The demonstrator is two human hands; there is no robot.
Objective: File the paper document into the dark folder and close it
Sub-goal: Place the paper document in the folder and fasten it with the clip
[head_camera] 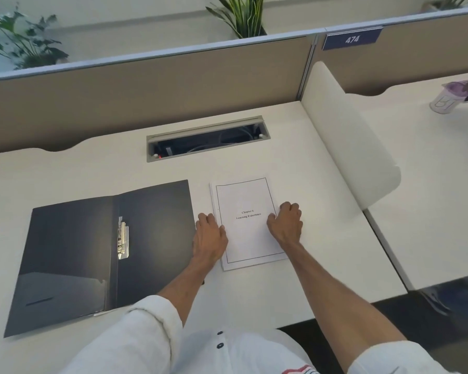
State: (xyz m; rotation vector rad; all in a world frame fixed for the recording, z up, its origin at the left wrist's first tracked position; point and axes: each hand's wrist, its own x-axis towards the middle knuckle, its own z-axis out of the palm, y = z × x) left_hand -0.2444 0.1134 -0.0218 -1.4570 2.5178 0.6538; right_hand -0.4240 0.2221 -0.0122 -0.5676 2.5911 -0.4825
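Note:
A dark folder (73, 255) lies open and flat on the left of the white desk (65, 171), with a metal clip (122, 240) along its spine. To its right lies a white paper document (245, 238), a thin stack with a printed title page. My left hand (210, 237) rests at the stack's left edge, fingers curled down onto it. My right hand (285, 224) sits on the stack's right edge, fingers bent over the side. The stack lies flat on the desk, and I cannot tell whether either hand is gripping it.
An open cable tray (208, 137) is set into the desk behind the paper. A beige partition (146, 85) closes the back, and a white divider (346, 147) stands at the right. On the neighbouring desk stands a plastic cup (445, 101).

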